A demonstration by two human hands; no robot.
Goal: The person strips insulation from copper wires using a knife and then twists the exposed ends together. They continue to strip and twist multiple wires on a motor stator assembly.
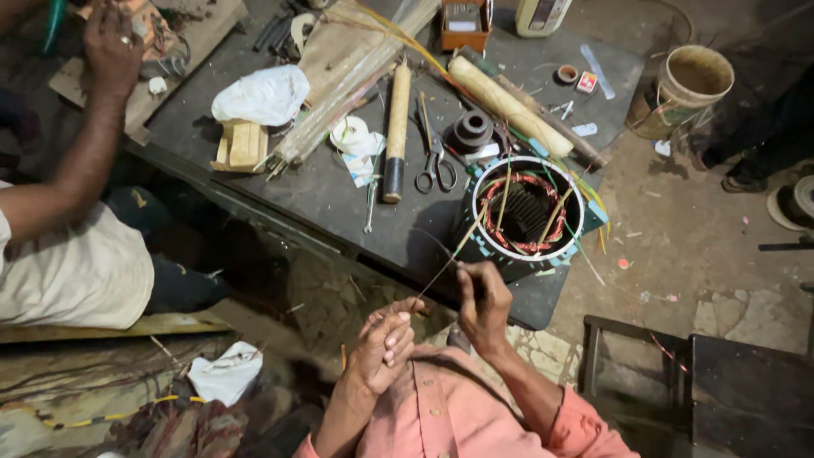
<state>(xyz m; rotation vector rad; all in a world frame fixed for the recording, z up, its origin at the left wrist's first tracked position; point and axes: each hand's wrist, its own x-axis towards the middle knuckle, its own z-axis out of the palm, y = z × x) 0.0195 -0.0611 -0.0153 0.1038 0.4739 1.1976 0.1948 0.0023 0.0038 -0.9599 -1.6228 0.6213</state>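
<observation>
A round motor stator (527, 212) with reddish copper windings and thin sticks poking out of its slots sits at the near right corner of the dark workbench (322, 182). My right hand (483, 304) pinches a thin stick or wire that runs up to the stator's near rim. My left hand (386, 343) is closed around the lower end of a fine strand, just below and left of the right hand. Both hands hover off the bench's near edge.
Scissors (435, 161), a wooden-handled tool (397, 127), a cream roll (509, 106), a white bag (263, 95), wood blocks (242, 146) and bundled sticks (348, 80) lie on the bench. A bucket (685, 89) stands right. Another person's arm (85, 153) reaches at left.
</observation>
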